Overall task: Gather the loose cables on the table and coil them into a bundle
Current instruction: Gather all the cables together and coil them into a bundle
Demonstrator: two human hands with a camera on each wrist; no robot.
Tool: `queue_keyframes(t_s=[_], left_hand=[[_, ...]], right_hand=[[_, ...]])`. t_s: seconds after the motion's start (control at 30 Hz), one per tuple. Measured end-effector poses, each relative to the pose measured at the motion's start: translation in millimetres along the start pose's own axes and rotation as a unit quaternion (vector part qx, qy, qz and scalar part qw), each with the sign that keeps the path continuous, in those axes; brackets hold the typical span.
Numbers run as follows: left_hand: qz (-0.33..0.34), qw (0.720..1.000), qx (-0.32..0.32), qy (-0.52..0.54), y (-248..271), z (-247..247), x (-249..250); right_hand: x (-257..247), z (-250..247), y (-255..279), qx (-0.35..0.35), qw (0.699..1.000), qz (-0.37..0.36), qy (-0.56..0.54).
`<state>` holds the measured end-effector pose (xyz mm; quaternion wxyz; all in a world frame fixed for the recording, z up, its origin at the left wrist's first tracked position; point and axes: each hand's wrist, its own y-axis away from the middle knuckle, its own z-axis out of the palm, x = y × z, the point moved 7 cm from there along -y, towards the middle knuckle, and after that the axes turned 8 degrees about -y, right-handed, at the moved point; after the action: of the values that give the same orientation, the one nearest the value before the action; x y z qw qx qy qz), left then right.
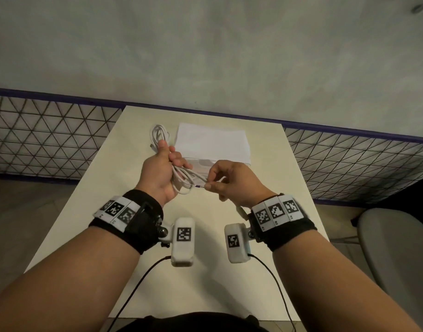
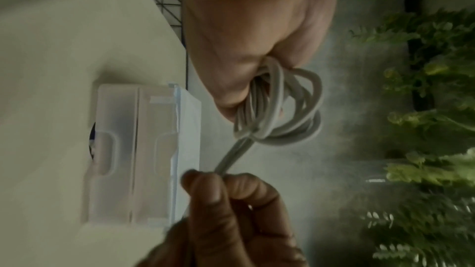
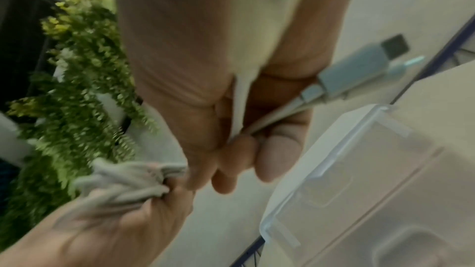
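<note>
A white cable (image 1: 181,182) is coiled into loops, and my left hand (image 1: 161,164) grips the coil around its middle above the table. Loops stick out beyond my fingers at the far side (image 1: 158,134) and below the palm. My right hand (image 1: 213,184) pinches the cable's free end between thumb and fingers, just right of the coil. In the left wrist view the coil (image 2: 282,109) hangs from my fist and one strand (image 2: 231,157) runs to the right hand's fingers (image 2: 213,190). The right wrist view shows the USB plug (image 3: 359,68) sticking out past my palm.
A translucent white plastic box (image 1: 213,144) lies on the cream table (image 1: 229,271), just behind my hands. A wire mesh panel (image 1: 38,140) flanks the table on both sides. A grey chair (image 1: 392,248) stands at the right. Green plants (image 2: 424,109) show in the wrist views.
</note>
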<state>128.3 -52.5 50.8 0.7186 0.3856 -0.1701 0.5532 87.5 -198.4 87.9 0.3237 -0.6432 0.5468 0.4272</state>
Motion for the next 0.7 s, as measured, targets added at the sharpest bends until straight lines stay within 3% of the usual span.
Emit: queue_keyframes(t_s=[0.13, 0.3, 0.5, 0.7], left_hand=[[0.007, 0.996, 0.053, 0.077, -6.2, -8.0, 3.1], [0.058, 0.987, 0.135, 0.062, -10.1, -17.9, 10.3], [0.123, 0.974, 0.172, -0.079, -3.9, -11.1, 12.6], [0.223, 0.926, 0.105, -0.287, 10.0, 10.9, 14.3]], right_hand=[[-0.1, 14.2, 4.6, -0.054, 0.997, 0.003, 0.055], [-6.3, 23.1, 10.7, -0.115, 0.982, -0.001, 0.149], [-20.9, 23.9, 11.7, -0.113, 0.975, -0.011, 0.189], [-34.9, 9.2, 13.8, -0.074, 0.974, -0.02, 0.213]])
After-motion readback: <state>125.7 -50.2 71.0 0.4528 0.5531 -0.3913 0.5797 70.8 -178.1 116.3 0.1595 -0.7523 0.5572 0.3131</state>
